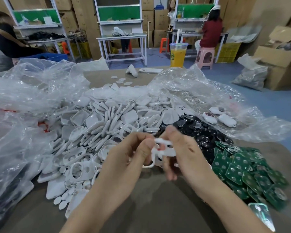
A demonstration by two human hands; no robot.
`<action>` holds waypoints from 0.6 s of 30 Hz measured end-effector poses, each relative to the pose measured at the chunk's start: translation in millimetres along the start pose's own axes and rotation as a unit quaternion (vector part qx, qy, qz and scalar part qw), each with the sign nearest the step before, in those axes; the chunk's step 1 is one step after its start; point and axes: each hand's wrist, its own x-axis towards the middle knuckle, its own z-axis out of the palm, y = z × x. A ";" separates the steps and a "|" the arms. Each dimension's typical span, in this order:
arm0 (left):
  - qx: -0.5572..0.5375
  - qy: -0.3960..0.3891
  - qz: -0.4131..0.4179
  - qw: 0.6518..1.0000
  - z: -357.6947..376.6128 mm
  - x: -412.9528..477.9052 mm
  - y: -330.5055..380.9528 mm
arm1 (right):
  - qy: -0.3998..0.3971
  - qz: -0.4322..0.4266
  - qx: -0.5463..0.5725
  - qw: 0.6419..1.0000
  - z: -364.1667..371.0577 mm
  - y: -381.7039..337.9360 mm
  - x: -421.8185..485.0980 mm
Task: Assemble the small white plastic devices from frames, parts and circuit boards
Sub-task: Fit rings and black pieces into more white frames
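Both hands meet above the table's front middle on one white plastic frame (163,151). My left hand (133,153) pinches its left side with curled fingers, thumb on top. My right hand (180,148) grips its right side. Motion blur hides the frame's detail. A big heap of white frames and shells (107,125) lies behind and left of the hands. Black round parts (207,137) lie right of the hands. Green circuit boards (247,172) are heaped at the right. Three assembled white devices (218,115) rest on plastic at the right rear.
Crumpled clear plastic bags (23,101) surround the heaps left and right. A phone (150,70), a white gadget (132,70) and a cup of orange drink (178,54) stand at the table's far edge. People sit at workbenches beyond; cardboard boxes (279,64) stand to the right.
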 end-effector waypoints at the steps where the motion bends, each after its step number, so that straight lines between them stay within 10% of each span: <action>1: 0.046 0.009 0.012 0.999 5.9 2.7 0.5 | 0.068 -0.011 0.010 0.998 -4.4 0.3 2.2; 6: 0.380 -0.091 0.136 0.911 41.9 39.5 7.1 | 0.317 0.004 0.221 0.922 -40.9 -10.1 14.3; 11: 0.541 -0.211 0.147 0.801 81.7 64.9 -0.3 | 0.380 0.012 0.276 0.883 -54.2 -6.9 14.5; 18: 0.533 -0.136 0.224 0.804 90.6 73.8 -8.0 | 0.363 0.067 0.327 0.870 -53.8 -3.3 18.7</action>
